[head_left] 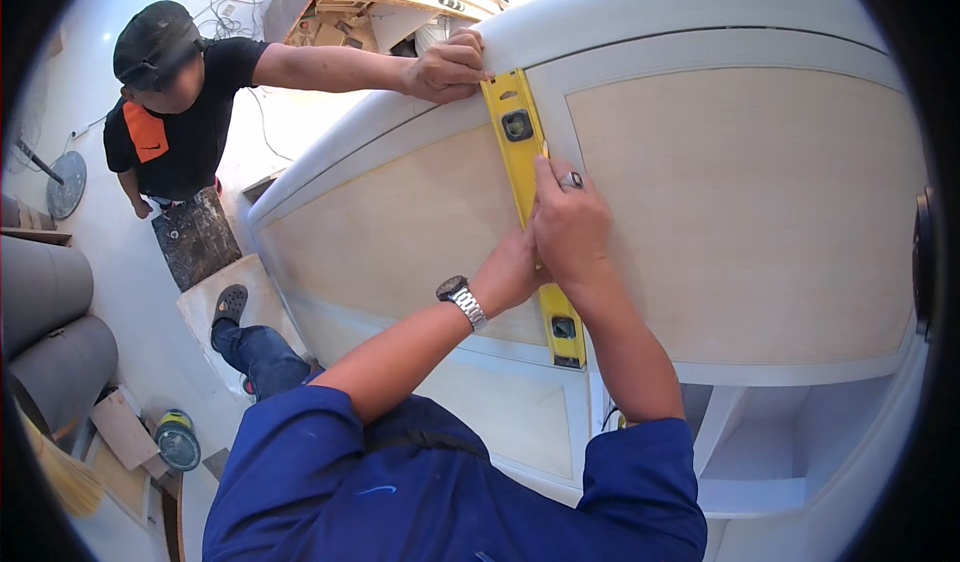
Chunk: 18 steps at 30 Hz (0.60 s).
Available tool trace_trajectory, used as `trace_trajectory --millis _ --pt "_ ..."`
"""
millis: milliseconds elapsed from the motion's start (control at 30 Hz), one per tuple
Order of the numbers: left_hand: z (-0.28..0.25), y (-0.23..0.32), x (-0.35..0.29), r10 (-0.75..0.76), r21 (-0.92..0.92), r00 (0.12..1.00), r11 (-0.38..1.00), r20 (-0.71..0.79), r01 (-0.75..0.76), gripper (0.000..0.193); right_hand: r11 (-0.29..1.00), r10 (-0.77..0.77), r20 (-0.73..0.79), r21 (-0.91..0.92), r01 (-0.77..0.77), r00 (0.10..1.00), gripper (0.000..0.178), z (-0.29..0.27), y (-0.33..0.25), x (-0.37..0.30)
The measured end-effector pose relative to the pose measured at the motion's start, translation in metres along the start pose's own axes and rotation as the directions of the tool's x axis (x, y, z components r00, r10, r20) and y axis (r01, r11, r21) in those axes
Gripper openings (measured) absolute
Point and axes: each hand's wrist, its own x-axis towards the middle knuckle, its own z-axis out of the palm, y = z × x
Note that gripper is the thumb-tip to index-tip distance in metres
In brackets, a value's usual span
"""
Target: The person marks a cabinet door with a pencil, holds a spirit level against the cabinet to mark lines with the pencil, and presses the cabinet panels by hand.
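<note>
A yellow spirit level [520,162] lies lengthwise against the white panelled furniture front [740,222], over the frame strip between two pale wooden panels. My left hand [508,267] is closed on the middle of the level, its fingers partly hidden behind my right hand. My right hand [573,220] wears a ring and pinches a thin yellow pencil [546,150], whose tip is at the level's right edge. At the level's far end a co-worker's hand [450,66] is closed against the furniture's curved edge, close to the level's corner.
The co-worker [175,112] stands at the left beside a stained work platform [197,234]. Grey rolls [55,297] and a green-and-black round tool [177,440] lie at the lower left. Cables [235,2] cross the floor. White open shelves [770,437] are at the lower right.
</note>
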Motion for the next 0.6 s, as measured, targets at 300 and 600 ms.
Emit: trace_trajectory --millis 300,600 --pt "0.002 0.007 -0.003 -0.08 -0.017 0.997 0.997 0.016 0.08 0.058 0.999 0.012 -0.041 -0.035 -0.013 0.999 0.027 0.016 0.0 0.069" --pt "-0.001 -0.002 -0.002 -0.069 0.004 0.997 0.998 0.028 0.069 0.064 0.999 0.046 -0.028 0.02 -0.046 0.999 0.031 0.016 -0.003 0.044"
